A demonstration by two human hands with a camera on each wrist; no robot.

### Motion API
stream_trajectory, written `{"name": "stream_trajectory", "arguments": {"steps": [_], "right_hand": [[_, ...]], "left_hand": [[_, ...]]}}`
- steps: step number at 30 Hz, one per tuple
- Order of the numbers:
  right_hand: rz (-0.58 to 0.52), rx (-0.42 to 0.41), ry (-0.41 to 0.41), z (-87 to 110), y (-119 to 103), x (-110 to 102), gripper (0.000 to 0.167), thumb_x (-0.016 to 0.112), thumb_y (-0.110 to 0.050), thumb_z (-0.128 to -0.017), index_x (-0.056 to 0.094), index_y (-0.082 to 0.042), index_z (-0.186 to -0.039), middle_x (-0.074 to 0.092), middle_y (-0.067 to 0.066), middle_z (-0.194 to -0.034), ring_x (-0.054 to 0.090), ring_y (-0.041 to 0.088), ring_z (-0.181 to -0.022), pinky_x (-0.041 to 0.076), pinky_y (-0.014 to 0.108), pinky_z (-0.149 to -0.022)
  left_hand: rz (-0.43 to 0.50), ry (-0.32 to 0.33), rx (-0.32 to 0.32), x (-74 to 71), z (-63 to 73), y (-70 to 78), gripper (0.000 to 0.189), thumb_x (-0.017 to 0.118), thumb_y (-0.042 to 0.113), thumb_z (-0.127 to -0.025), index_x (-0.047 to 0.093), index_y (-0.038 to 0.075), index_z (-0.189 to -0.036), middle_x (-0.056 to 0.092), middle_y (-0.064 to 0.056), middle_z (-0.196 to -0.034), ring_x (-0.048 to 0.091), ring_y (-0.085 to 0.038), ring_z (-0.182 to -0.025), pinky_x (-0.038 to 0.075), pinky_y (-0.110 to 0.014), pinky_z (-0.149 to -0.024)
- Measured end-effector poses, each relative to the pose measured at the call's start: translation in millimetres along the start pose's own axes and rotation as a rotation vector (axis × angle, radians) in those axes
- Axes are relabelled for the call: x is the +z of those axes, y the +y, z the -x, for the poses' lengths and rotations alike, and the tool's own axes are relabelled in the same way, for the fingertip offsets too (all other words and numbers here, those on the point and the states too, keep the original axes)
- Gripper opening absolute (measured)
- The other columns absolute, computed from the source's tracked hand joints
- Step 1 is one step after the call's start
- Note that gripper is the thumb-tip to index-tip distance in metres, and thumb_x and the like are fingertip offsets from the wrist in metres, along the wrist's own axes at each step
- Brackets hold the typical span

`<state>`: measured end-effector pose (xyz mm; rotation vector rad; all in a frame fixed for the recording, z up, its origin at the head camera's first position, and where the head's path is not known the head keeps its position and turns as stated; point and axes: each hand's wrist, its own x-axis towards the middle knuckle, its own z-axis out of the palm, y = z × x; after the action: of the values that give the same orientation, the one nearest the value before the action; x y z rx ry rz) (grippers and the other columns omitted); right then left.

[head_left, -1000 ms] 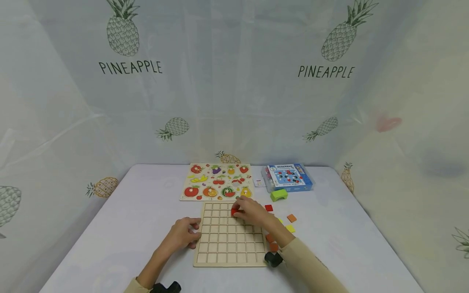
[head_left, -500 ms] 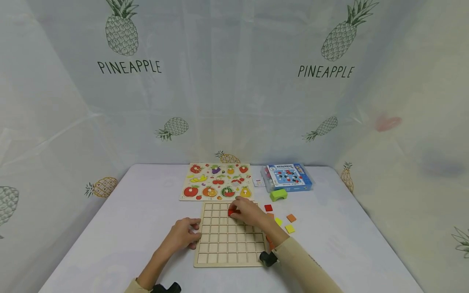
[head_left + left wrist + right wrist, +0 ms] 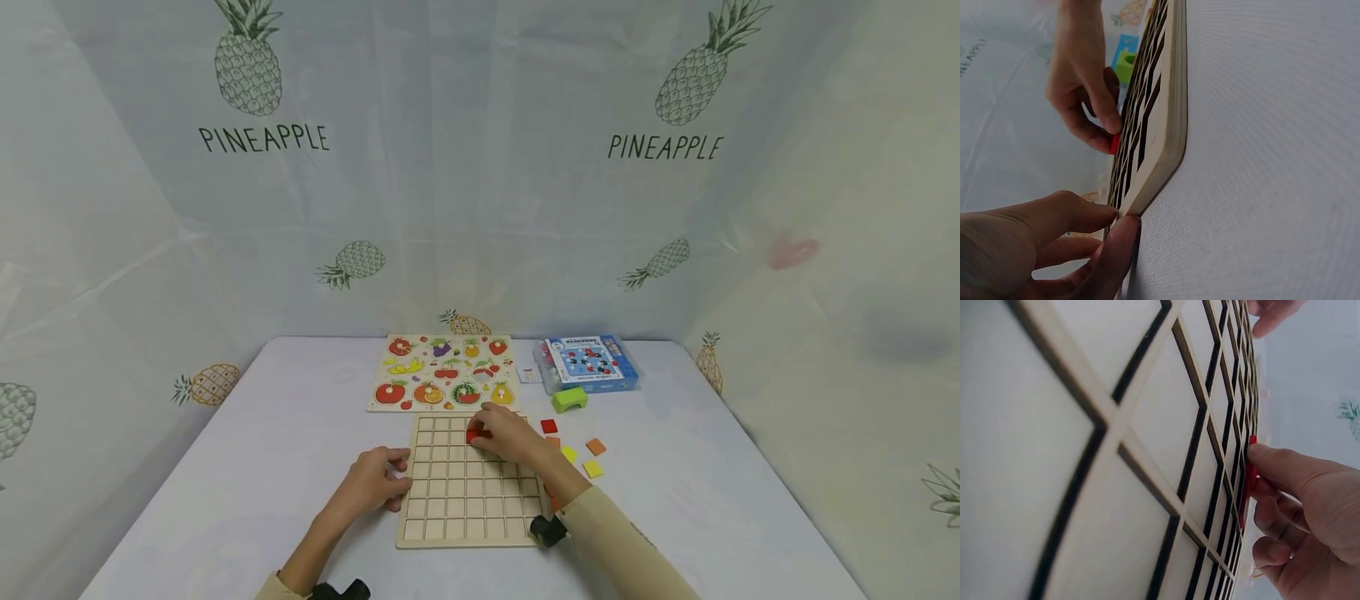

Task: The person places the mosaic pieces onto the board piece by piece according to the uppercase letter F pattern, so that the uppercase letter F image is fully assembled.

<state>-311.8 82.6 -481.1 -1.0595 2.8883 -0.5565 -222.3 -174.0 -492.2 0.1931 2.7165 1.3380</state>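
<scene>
A pale wooden grid board (image 3: pixel 457 506) lies flat on the white table. At its left edge, my left hand (image 3: pixel 367 481) grips the rim, its fingertips (image 3: pixel 1105 215) close to the near corner in the left wrist view. Over a cell in the second row from the back, my right hand (image 3: pixel 507 433) pinches a small red square tile (image 3: pixel 471 436) between thumb and fingers. The right wrist view has this red tile (image 3: pixel 1253 440) right at the board's surface, with more red showing just below it. The fingers hide part of the tile in the head view.
Right of the board lie loose tiles: a red one (image 3: pixel 549 426), orange (image 3: pixel 596 447) and yellow (image 3: pixel 592 469); the right forearm partly covers others. Behind stand a green arch block (image 3: pixel 570 399), a blue kit box (image 3: pixel 592 364) and a fruit puzzle board (image 3: pixel 408 379).
My right hand has shifted slightly left with the red tile, mostly in the first half second, then barely moved. My left hand has stayed at the board's left edge.
</scene>
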Motion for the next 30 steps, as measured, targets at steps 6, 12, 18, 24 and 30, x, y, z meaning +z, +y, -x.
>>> {"name": "stream_trajectory", "arguments": {"steps": [6,12,18,24,30], "right_hand": [[-0.007,0.018,-0.006,0.3,-1.5,-0.8,0.024,0.069,-0.027,-0.091,0.070,-0.013,-0.110,0.061,-0.001,-0.102,0.056,0.010,-0.089,0.053,0.027,-0.081],[0.011,-0.005,0.005,0.8,0.8,-0.9,0.027,0.070,-0.029,-0.090,0.071,-0.013,-0.113,0.062,0.000,-0.104,0.058,0.011,-0.092,0.054,0.030,-0.083],[-0.026,-0.011,0.025,11.3,6.5,-6.1,0.029,0.072,-0.026,-0.089,0.071,-0.010,-0.113,0.065,0.003,-0.106,0.062,0.017,-0.094,0.055,0.031,-0.079],[-0.115,0.000,0.037,21.5,20.2,-17.2,0.029,0.071,-0.018,-0.089,0.069,-0.003,-0.114,0.065,0.011,-0.107,0.063,0.025,-0.092,0.053,0.032,-0.074],[-0.124,0.073,0.076,35.1,35.6,-32.7,0.031,0.071,-0.016,-0.089,0.068,-0.002,-0.116,0.065,0.010,-0.107,0.060,0.024,-0.088,0.051,0.032,-0.072]], "left_hand": [[0.007,0.001,0.003,0.7,-0.3,-0.9,0.053,0.072,0.002,-0.080,0.056,-0.011,-0.130,0.059,-0.005,-0.089,0.060,-0.011,-0.047,0.052,-0.022,-0.044],[0.006,0.001,0.016,-0.2,1.0,-0.2,0.053,0.072,0.001,-0.080,0.056,-0.012,-0.129,0.059,-0.006,-0.090,0.060,-0.011,-0.047,0.053,-0.022,-0.044],[0.008,-0.005,0.013,0.0,2.5,-0.2,0.054,0.073,0.002,-0.079,0.057,-0.011,-0.129,0.061,-0.006,-0.091,0.061,-0.011,-0.047,0.053,-0.022,-0.045],[0.008,0.000,0.015,0.7,2.6,-2.8,0.054,0.072,0.001,-0.079,0.057,-0.011,-0.128,0.061,-0.006,-0.092,0.062,-0.011,-0.049,0.053,-0.023,-0.045],[-0.001,0.011,0.010,0.2,0.1,-2.4,0.054,0.072,0.001,-0.078,0.058,-0.011,-0.128,0.062,-0.006,-0.093,0.061,-0.009,-0.049,0.053,-0.022,-0.045]]}}
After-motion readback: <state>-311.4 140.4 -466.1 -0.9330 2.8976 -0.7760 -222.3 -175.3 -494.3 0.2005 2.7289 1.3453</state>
